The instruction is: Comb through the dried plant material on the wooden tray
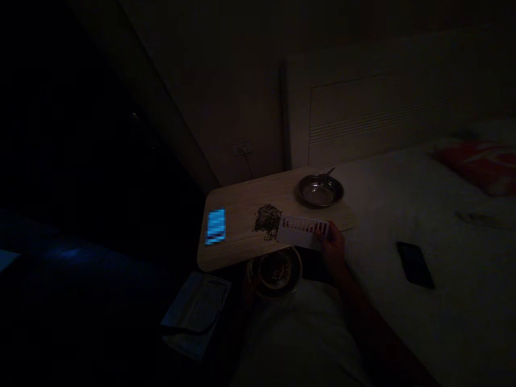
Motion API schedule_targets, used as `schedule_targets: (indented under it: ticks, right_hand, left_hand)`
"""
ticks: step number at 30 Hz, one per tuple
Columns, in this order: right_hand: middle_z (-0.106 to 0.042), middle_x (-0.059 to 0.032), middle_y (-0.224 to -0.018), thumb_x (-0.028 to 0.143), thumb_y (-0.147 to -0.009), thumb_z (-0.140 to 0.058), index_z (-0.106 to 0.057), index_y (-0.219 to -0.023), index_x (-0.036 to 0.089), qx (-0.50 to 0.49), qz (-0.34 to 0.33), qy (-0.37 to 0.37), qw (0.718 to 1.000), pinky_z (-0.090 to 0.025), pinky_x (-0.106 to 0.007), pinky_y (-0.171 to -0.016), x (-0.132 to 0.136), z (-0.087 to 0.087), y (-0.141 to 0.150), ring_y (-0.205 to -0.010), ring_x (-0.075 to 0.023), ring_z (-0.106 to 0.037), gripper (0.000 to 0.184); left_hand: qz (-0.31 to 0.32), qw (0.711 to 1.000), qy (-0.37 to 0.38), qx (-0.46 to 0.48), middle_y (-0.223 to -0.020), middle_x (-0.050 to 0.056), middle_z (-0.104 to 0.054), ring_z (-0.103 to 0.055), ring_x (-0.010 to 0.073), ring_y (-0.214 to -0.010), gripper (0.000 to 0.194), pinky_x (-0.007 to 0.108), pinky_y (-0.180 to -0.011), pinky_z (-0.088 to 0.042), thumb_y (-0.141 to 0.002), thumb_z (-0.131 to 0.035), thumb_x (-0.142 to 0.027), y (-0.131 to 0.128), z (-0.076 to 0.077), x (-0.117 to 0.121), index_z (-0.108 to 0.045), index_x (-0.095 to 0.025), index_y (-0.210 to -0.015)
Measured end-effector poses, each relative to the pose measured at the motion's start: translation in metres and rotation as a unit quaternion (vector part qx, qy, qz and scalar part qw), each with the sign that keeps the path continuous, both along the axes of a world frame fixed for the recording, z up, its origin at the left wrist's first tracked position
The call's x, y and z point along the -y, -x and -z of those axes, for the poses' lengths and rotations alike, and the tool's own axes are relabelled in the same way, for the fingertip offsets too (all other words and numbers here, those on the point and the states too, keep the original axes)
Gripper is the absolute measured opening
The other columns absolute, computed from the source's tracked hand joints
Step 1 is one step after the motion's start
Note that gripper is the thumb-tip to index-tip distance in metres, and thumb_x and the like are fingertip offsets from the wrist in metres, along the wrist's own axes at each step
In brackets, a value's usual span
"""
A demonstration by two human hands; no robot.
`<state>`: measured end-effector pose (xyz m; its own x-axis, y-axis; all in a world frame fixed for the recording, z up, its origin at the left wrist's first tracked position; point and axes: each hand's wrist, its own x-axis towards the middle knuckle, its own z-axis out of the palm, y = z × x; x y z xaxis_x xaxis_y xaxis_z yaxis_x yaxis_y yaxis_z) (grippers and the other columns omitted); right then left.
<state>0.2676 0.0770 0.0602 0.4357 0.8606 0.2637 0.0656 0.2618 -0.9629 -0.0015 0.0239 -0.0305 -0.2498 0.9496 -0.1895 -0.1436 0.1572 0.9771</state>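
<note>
My right hand (332, 244) is closed on the right end of a white flat plastic piece with a row of slots (298, 230), thumb on top. Its left end touches or nearly touches a spread of small dark grains or seeds (267, 219) on the small wooden table (237, 201). Just below the table's front edge is a round bowl (297, 269) with dark contents and some paler bits. My left hand (253, 285) is at the bowl's left rim, seemingly gripping it; deep shadow hides most of its fingers.
A steel bowl (321, 191) with a spoon handle stands at the table's back right. A lit, blurred screen (215, 226) lies at the left. A dark phone (415, 264) rests on the bed (379, 215). A pale bag or packet (195, 312) is below the table. The room is very dark.
</note>
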Motion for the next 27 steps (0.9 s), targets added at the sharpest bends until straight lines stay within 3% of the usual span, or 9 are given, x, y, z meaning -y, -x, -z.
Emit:
schedule_targets:
  ticks: [10,18,27]
  right_hand:
    - [-0.064,-0.0002,-0.076,0.036,-0.076,-0.07,-0.064,-0.085,0.02,0.0,-0.036,0.009,0.999,-0.044,-0.028,-0.066,0.004,-0.006,0.007,-0.071,-0.0176,-0.055,0.019]
    - [-0.064,-0.0012,-0.082,0.034,-0.078,-0.066,-0.062,-0.089,0.019,-0.032,0.035,-0.008,0.999,-0.045,-0.029,-0.071,0.001,-0.009,-0.001,-0.077,-0.0182,-0.057,0.018]
    - [-0.065,-0.0023,-0.086,0.036,-0.077,-0.069,-0.063,-0.092,0.019,-0.027,-0.012,0.018,0.999,-0.046,-0.031,-0.071,-0.002,-0.001,0.011,-0.078,-0.0189,-0.057,0.024]
  left_hand:
    - [-0.025,0.999,0.035,0.015,-0.135,0.01,-0.064,-0.042,0.0404,-0.14,0.071,0.052,-0.115,-0.035,-0.056,-0.081,-0.035,-0.002,0.0,0.001,-0.063,-0.024,-0.123]
    - [-0.009,1.0,0.014,-0.012,-0.141,0.009,-0.06,-0.037,0.0375,-0.143,0.068,0.049,-0.118,-0.029,-0.06,-0.08,-0.035,0.002,-0.001,0.002,-0.063,-0.024,-0.125]
    - [-0.004,1.0,0.001,-0.001,-0.14,0.013,-0.06,-0.039,0.0395,-0.142,0.072,0.05,-0.116,-0.032,-0.059,-0.08,-0.039,0.002,0.004,-0.002,-0.061,-0.021,-0.126]
